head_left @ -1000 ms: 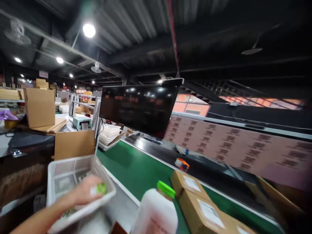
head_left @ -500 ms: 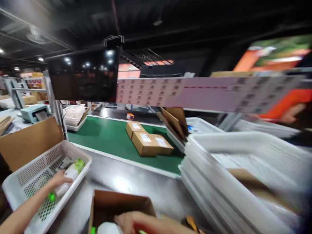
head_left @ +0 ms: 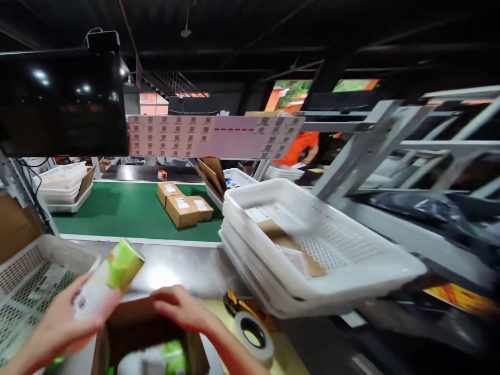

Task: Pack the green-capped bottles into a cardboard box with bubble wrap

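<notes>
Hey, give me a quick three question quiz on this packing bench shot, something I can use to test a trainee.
1. True or false: the left hand holds a white and green carton above the open cardboard box.
2. What lies on the green conveyor belt? A) sealed cardboard parcels B) glass jars C) folded shirts
3. Fill in: just right of the right hand lies a roll of ____.

Key
1. True; the carton is tilted, green end up.
2. A; labelled sealed cardboard parcels sit together on the belt.
3. Tape, below the stacked white baskets.
</notes>
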Demonstrator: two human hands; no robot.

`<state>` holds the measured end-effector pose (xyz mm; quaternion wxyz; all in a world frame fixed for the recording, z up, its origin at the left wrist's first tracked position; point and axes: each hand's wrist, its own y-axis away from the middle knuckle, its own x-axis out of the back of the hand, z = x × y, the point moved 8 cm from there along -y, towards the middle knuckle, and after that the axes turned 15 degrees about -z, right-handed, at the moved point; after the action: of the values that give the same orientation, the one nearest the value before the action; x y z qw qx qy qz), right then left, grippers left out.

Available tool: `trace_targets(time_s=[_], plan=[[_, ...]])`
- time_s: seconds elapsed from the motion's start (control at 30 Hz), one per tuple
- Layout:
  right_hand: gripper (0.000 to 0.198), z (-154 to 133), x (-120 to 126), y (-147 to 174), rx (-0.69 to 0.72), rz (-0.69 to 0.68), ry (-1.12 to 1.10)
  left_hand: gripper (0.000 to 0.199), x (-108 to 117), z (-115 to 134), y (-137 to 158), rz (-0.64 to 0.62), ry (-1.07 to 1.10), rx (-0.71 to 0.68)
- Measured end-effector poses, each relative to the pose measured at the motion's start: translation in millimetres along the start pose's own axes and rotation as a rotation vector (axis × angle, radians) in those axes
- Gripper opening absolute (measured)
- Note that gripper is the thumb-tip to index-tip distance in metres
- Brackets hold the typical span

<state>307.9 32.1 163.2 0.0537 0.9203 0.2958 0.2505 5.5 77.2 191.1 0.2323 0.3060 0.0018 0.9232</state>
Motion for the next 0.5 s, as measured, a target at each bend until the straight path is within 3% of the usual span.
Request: trace_targets(time_s=[0.1,0.2,0.33,0.5], plan=[[0.024,12.8,11.3,56.3,-0.063,0.141,0.185,0.091,-84.2,33.4,-8.8,-0.226,0.056,-0.122],[0.013,29.6,-15.2,98.8,-0.063,0.142,0.367,0.088,-136.1,38.9,-15.8,-0.324,-0.191,-0.055],[0.020,43.0,-51.6,116.5,0.047,0.142,0.441,0.092,-162.2,31.9,-26.4,-0.409,-0.407,-0.021],[0.030,52.0,-54.8,118.6,-0.015,0.136,0.466,0.084,-178.0,23.8,-51.9,-0.466,-0.456,-0.150]])
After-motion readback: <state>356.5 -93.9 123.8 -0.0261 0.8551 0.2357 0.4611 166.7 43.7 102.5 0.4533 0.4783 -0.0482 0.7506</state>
